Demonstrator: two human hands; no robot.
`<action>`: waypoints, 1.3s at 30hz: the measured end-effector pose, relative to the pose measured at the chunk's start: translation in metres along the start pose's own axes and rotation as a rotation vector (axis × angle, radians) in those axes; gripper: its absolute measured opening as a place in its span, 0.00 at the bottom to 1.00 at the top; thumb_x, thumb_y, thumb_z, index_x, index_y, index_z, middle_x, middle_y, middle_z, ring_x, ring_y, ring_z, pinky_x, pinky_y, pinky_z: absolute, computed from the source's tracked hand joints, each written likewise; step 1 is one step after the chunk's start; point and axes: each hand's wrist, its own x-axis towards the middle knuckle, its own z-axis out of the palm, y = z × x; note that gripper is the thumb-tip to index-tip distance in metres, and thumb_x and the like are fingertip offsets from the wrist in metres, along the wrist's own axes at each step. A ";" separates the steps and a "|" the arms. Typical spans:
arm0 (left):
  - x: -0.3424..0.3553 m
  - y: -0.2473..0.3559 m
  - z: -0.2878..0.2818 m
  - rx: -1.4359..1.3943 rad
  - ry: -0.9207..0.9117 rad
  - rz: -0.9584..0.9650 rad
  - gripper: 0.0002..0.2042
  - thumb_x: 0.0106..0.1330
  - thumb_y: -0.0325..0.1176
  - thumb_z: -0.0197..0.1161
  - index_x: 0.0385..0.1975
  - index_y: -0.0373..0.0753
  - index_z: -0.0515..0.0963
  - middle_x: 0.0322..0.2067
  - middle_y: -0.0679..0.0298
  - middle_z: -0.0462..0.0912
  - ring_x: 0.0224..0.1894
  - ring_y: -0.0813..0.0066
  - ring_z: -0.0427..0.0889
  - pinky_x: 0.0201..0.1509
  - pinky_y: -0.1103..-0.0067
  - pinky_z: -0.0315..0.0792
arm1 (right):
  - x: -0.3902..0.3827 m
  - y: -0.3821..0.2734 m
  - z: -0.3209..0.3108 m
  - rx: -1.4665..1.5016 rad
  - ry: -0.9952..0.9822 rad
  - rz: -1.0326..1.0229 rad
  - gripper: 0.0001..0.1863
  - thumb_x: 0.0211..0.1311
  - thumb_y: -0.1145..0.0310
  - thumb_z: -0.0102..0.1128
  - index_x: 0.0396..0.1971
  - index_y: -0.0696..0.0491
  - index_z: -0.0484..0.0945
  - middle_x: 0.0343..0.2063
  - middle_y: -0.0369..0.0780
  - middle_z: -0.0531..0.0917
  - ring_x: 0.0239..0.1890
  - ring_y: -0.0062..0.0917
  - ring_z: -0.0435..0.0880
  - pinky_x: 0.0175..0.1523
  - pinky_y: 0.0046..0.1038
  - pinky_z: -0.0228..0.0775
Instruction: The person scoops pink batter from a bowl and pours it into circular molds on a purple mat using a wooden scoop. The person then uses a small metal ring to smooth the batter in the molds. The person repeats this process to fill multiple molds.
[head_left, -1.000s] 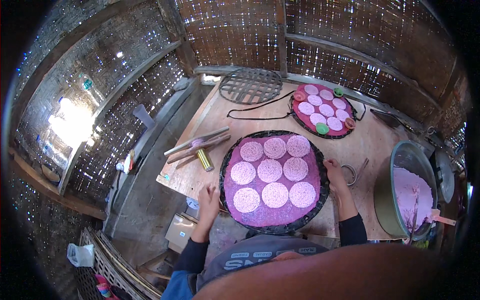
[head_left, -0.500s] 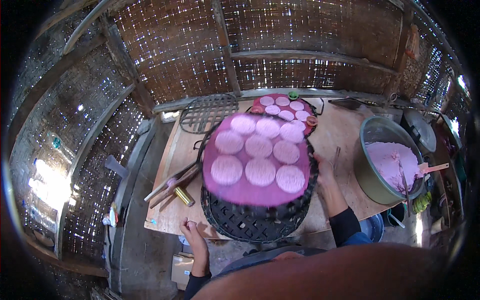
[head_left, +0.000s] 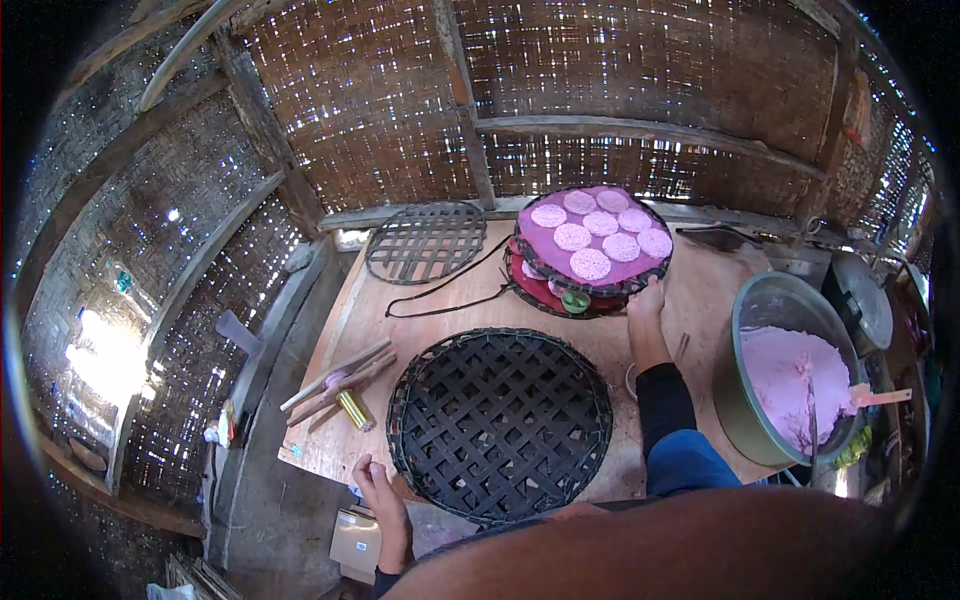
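My right hand (head_left: 646,302) grips the near right rim of a round woven tray lined with a pink sheet (head_left: 622,268). Several flat pale-pink rounds (head_left: 601,223) lie spaced out on that sheet. Beneath it, partly covered, is another tray with a dark red lining (head_left: 540,291); a small green object (head_left: 575,301) shows at its near edge. An empty black woven tray (head_left: 500,420) rests at the front of the table. My left hand (head_left: 385,508) is just off the table's front edge beside this tray, fingers loosely bent and apart, holding nothing.
A large green tub (head_left: 735,395) of pink dough (head_left: 790,380) stands at the right with a stirring tool in it. Wooden sticks (head_left: 340,378) and a gold cylinder (head_left: 356,411) lie at the table's left. An open-lattice rack (head_left: 425,243) sits at the back, near a black cord (head_left: 440,308).
My right hand has carried the pink-lined tray from above the black woven tray to the back right, over the red-lined one. The black tray is uncovered. My left hand stays low at the front.
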 end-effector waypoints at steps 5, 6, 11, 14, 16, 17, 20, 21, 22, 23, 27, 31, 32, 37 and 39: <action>-0.006 0.010 -0.001 0.050 0.052 -0.032 0.15 0.68 0.37 0.46 0.47 0.32 0.64 0.41 0.61 0.66 0.43 0.75 0.65 0.51 0.78 0.60 | 0.016 0.033 -0.017 -0.019 0.069 0.042 0.16 0.67 0.70 0.40 0.53 0.50 0.65 0.46 0.37 0.74 0.43 0.28 0.75 0.44 0.34 0.69; -0.008 0.011 0.000 0.048 0.062 -0.038 0.15 0.68 0.37 0.46 0.47 0.32 0.64 0.40 0.61 0.66 0.43 0.75 0.65 0.51 0.78 0.60 | 0.013 0.038 -0.016 -0.008 0.081 0.040 0.17 0.66 0.69 0.41 0.54 0.51 0.65 0.45 0.37 0.74 0.41 0.27 0.75 0.39 0.30 0.69; -0.014 0.014 0.004 0.024 0.072 -0.059 0.14 0.67 0.36 0.46 0.46 0.33 0.64 0.39 0.62 0.66 0.42 0.75 0.65 0.50 0.78 0.61 | -0.002 0.045 -0.015 -0.082 0.041 0.028 0.18 0.67 0.69 0.41 0.56 0.53 0.64 0.44 0.39 0.76 0.42 0.27 0.75 0.40 0.29 0.70; -0.012 0.010 0.006 0.027 0.061 -0.061 0.14 0.67 0.36 0.46 0.47 0.33 0.64 0.40 0.62 0.67 0.42 0.75 0.65 0.50 0.78 0.61 | 0.009 0.051 -0.024 -0.156 0.034 -0.023 0.18 0.66 0.69 0.40 0.54 0.56 0.66 0.44 0.43 0.76 0.44 0.29 0.75 0.46 0.30 0.68; -0.012 0.014 0.010 0.008 0.055 -0.058 0.14 0.67 0.35 0.46 0.47 0.33 0.64 0.40 0.61 0.67 0.42 0.75 0.65 0.50 0.78 0.61 | 0.029 0.054 -0.035 -0.398 0.039 -0.100 0.17 0.66 0.68 0.40 0.51 0.59 0.68 0.44 0.46 0.76 0.45 0.33 0.75 0.49 0.32 0.66; -0.011 0.016 0.013 -0.005 0.049 -0.054 0.14 0.67 0.35 0.46 0.47 0.33 0.64 0.40 0.61 0.67 0.42 0.75 0.66 0.50 0.78 0.61 | 0.042 0.052 -0.043 -0.449 0.035 -0.089 0.17 0.66 0.68 0.40 0.49 0.59 0.70 0.42 0.44 0.76 0.43 0.30 0.75 0.47 0.30 0.66; -0.017 0.014 0.008 0.010 0.107 -0.039 0.14 0.67 0.35 0.47 0.47 0.33 0.64 0.41 0.62 0.66 0.42 0.76 0.65 0.50 0.79 0.60 | 0.047 0.046 -0.048 -0.640 0.054 -0.101 0.16 0.66 0.67 0.40 0.45 0.61 0.72 0.39 0.43 0.77 0.40 0.30 0.74 0.46 0.28 0.65; -0.020 0.015 0.007 0.022 0.126 -0.036 0.14 0.67 0.35 0.47 0.47 0.33 0.64 0.41 0.62 0.66 0.42 0.76 0.65 0.50 0.80 0.60 | 0.047 0.039 -0.055 -0.719 0.099 -0.164 0.17 0.65 0.67 0.41 0.45 0.63 0.71 0.40 0.46 0.77 0.41 0.34 0.74 0.48 0.32 0.64; -0.027 0.017 0.003 0.034 0.162 -0.041 0.14 0.67 0.35 0.48 0.47 0.34 0.65 0.39 0.64 0.66 0.42 0.77 0.65 0.49 0.81 0.60 | 0.029 0.029 -0.049 -0.805 0.129 -0.215 0.18 0.64 0.67 0.42 0.46 0.64 0.70 0.40 0.49 0.76 0.43 0.39 0.74 0.51 0.35 0.62; -0.029 0.018 0.002 0.017 0.157 -0.050 0.14 0.67 0.35 0.48 0.47 0.34 0.64 0.38 0.64 0.66 0.41 0.78 0.64 0.49 0.81 0.60 | 0.019 0.021 -0.041 -0.777 0.107 -0.310 0.18 0.64 0.67 0.42 0.46 0.64 0.70 0.40 0.48 0.76 0.43 0.39 0.73 0.52 0.36 0.61; -0.048 0.022 -0.005 -0.011 0.205 -0.046 0.12 0.67 0.36 0.48 0.41 0.34 0.67 0.31 0.68 0.64 0.34 0.83 0.63 0.41 0.83 0.60 | -0.061 -0.011 0.016 -0.598 -0.236 -0.628 0.17 0.63 0.68 0.44 0.47 0.62 0.71 0.42 0.45 0.73 0.46 0.37 0.71 0.56 0.35 0.58; -0.076 0.041 -0.031 0.076 0.199 -0.228 0.12 0.68 0.38 0.48 0.28 0.35 0.69 0.22 0.71 0.65 0.26 0.85 0.61 0.29 0.84 0.56 | -0.171 0.019 0.047 -0.702 -0.852 -0.655 0.08 0.57 0.76 0.53 0.37 0.57 0.74 0.41 0.42 0.73 0.45 0.30 0.71 0.52 0.29 0.60; -0.085 0.053 -0.038 0.152 0.189 -0.259 0.13 0.68 0.39 0.48 0.28 0.35 0.69 0.22 0.71 0.65 0.26 0.85 0.61 0.27 0.84 0.55 | -0.207 0.025 0.053 -0.655 -1.045 -0.473 0.07 0.56 0.76 0.54 0.35 0.56 0.75 0.39 0.42 0.74 0.44 0.30 0.71 0.50 0.29 0.61; -0.126 0.055 -0.070 0.256 0.488 0.204 0.09 0.62 0.27 0.54 0.39 0.32 0.69 0.28 0.68 0.68 0.25 0.84 0.62 0.27 0.86 0.59 | -0.351 0.032 0.049 -0.684 -1.830 -0.310 0.07 0.54 0.68 0.57 0.33 0.51 0.77 0.36 0.41 0.74 0.43 0.35 0.71 0.50 0.33 0.61; -0.143 0.057 -0.100 0.309 0.509 0.105 0.15 0.57 0.22 0.56 0.45 0.32 0.67 0.31 0.66 0.70 0.26 0.83 0.66 0.30 0.86 0.64 | -0.397 0.033 0.046 -0.561 -1.984 -0.350 0.06 0.52 0.70 0.58 0.30 0.53 0.78 0.33 0.42 0.76 0.39 0.36 0.74 0.44 0.32 0.65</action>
